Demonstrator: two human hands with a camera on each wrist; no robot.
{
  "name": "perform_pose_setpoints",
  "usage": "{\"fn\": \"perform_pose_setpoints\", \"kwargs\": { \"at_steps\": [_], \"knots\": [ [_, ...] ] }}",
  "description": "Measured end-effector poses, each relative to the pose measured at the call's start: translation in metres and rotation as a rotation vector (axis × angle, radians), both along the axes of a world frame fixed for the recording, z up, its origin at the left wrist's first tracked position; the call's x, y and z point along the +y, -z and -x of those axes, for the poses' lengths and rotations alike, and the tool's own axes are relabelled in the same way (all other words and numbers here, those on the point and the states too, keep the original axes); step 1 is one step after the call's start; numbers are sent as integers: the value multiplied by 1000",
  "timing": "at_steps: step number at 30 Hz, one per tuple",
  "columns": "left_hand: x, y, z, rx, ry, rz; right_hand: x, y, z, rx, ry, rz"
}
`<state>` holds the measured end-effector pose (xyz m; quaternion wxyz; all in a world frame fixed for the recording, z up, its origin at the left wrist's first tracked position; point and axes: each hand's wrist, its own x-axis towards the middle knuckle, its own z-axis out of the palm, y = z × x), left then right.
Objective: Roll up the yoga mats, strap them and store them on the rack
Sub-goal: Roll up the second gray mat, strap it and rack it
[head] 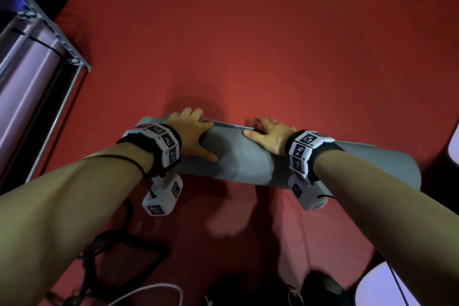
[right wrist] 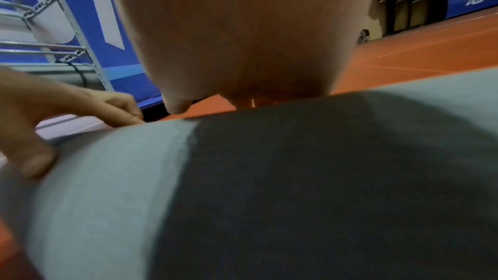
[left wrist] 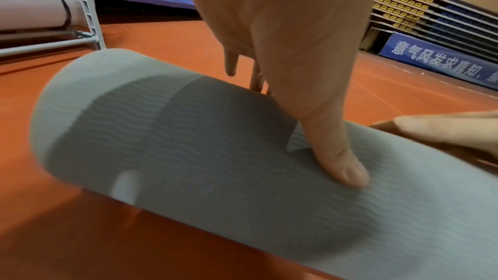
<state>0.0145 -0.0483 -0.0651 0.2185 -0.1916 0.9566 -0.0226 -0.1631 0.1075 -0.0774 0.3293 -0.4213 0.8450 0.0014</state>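
My left hand (head: 191,131) lies on top of the mat (head: 238,156). The fingers bend over the far side of the roll and the thumb lies flat and points at my right hand (head: 269,136). My right hand lies on the roll the same way, with the thumb flat and the fingers bent over the far edge. In the right wrist view the ends of those fingers are hidden behind the roll.

The mat is grey and soft. It is rolled up into a fat tube and has small wavy lines on it. It lies on the red floor (head: 273,45) and my two hands sit near each other on it.

To the left stands a grey metal rack (head: 53,32). A pale rolled mat with a black strap round it lies in the rack.

Far off in the left wrist view, a blue banner (left wrist: 442,59) shows white Chinese writing. Behind it are rows of yellow and blue seats (left wrist: 409,5).

Near me on the floor lie black and white cables (head: 149,290).
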Motion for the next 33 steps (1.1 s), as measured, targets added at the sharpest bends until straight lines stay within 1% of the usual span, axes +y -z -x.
{"fn": "perform_pose_setpoints", "kwargs": {
  "at_steps": [3, 7, 9, 13, 16, 18, 20, 23, 25, 29, 33],
  "knots": [
    [-1, -2, 4, -11, -1, -15, 0, 1, -1, 19, -11, -2],
    [-1, 1, 4, 88, -121, -118, -2, 0, 1, 57, -24, -10],
    [0, 2, 4, 134, -151, -143, -3, 0, 2, 61, -22, -38],
    [2, 3, 3, 138, -144, -152, -7, 2, 5, 16, 23, -99],
    [4, 0, 3, 146, -125, -122, -9, 2, 4, 1, 29, -95],
    [7, -2, 2, 126, -95, -87, -8, 0, 3, 5, -20, -100],
    [10, -2, -1, 113, -73, -60, -4, -5, 1, 23, -106, -139],
    [14, -2, -6, 127, -69, -64, -2, -10, -2, 89, -210, -220],
    [19, -3, -10, 121, -56, -59, -5, -10, -9, 148, -260, -232],
    [23, 1, -18, 155, -56, -49, -6, -14, -22, 119, -236, -196],
    [31, 4, -29, 175, -38, -17, 2, -14, -31, 213, -299, -145]
  ]
}}
